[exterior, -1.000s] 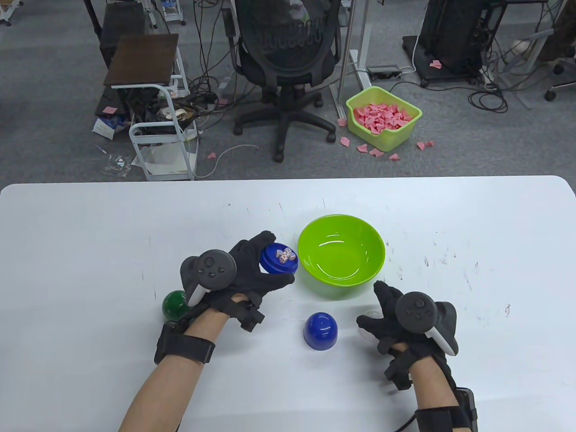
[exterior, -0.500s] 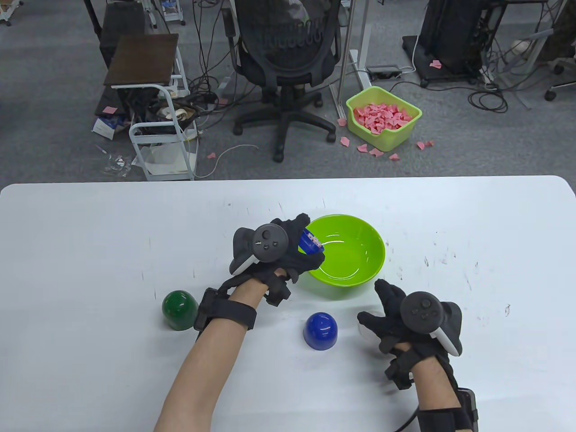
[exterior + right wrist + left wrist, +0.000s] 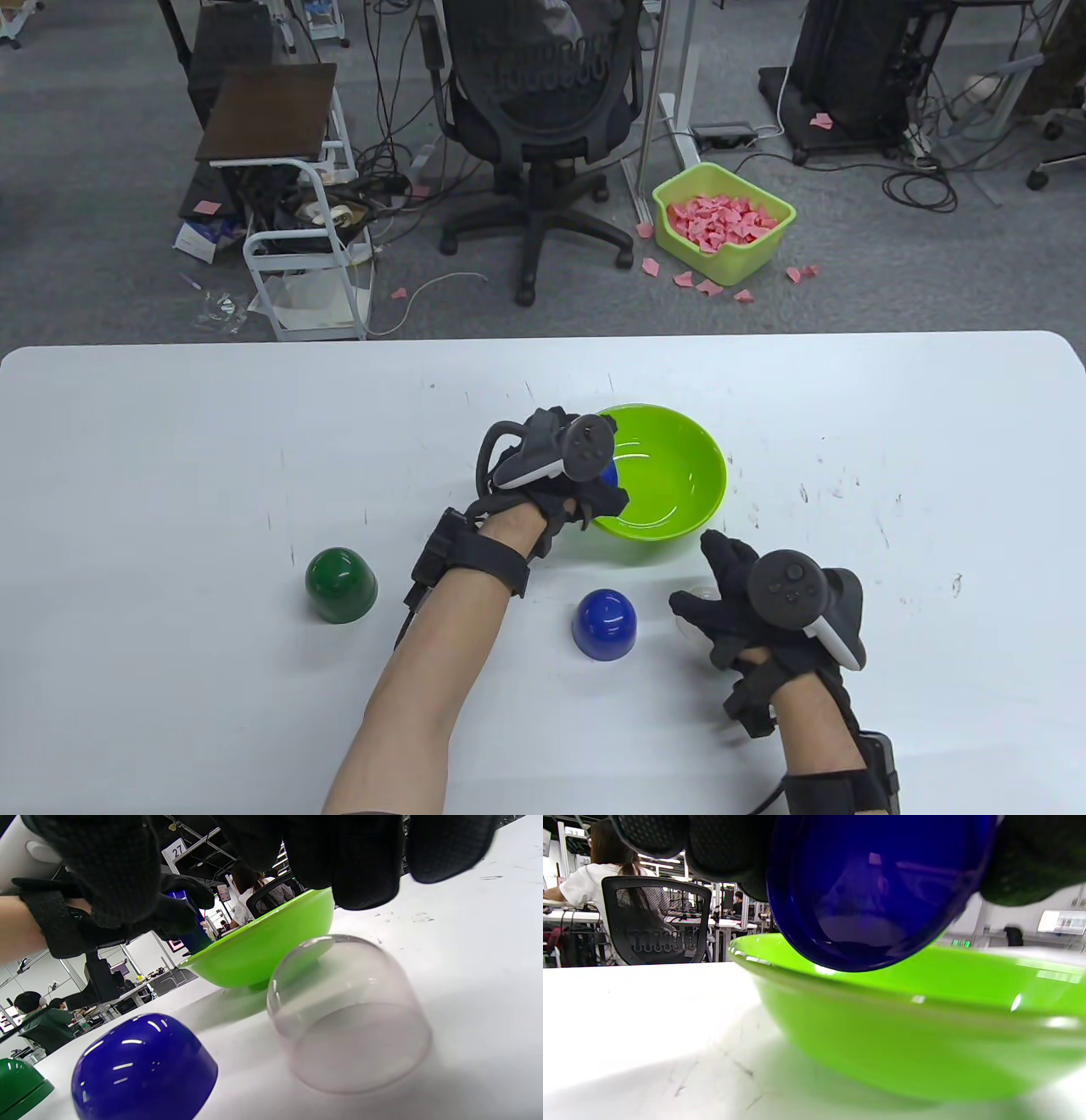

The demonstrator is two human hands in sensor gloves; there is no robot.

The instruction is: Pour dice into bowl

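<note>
My left hand (image 3: 594,488) grips a blue dice cup base (image 3: 608,472) and holds it tipped steeply over the left rim of the green bowl (image 3: 670,484). In the left wrist view the blue base (image 3: 878,891) hangs just above the bowl's rim (image 3: 908,984), with its opening turned toward the bowl. No dice show in any view, and the hand hides the bowl's left inside. My right hand (image 3: 704,581) is open, with its fingers spread above a clear dome (image 3: 348,1014) without gripping it.
A blue dome (image 3: 604,624) stands in front of the bowl and also shows in the right wrist view (image 3: 144,1069). A green dome (image 3: 340,584) stands at the left. The clear dome (image 3: 694,594) stands right of the blue one, under my right hand.
My left hand carried the blue base with the dice from the table to the bowl's left rim and tipped it over. The dice are no longer visible. The right hand stayed put.
</note>
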